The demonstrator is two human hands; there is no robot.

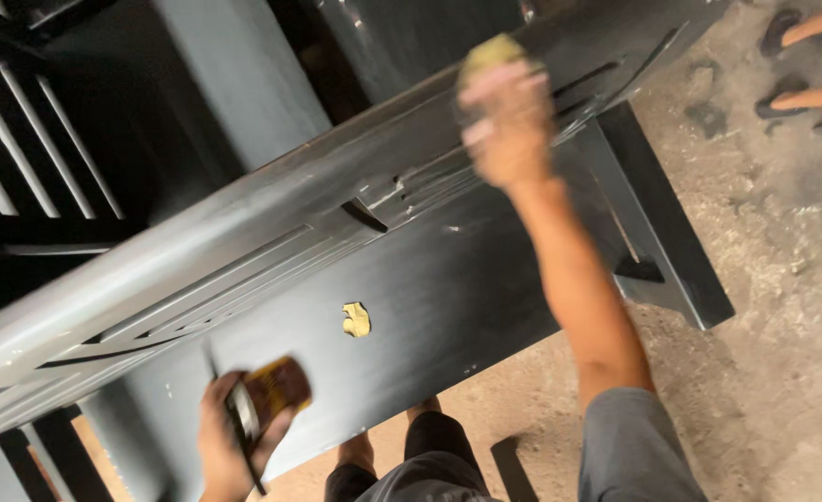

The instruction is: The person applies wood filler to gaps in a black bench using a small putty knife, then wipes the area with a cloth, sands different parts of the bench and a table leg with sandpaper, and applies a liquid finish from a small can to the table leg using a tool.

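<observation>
A large dark grey metal door panel [430,288] with raised mouldings lies slanted across the view. My right hand [507,125] is stretched out to its upper part and presses a yellowish pad [490,51] against the moulded strip; the hand is blurred. My left hand [234,432] is low at the panel's near edge and holds a small flat tin with a yellow-brown side [276,390] together with a thin dark tool. A dab of yellow filler [356,319] sits on the flat face of the panel between the two hands.
Another person's feet in dark sandals [788,60] stand at the top right on the rough dirt floor [783,325]. A dark barred frame [30,149] fills the upper left. More grey metal parts [657,223] stick out under the panel at the right.
</observation>
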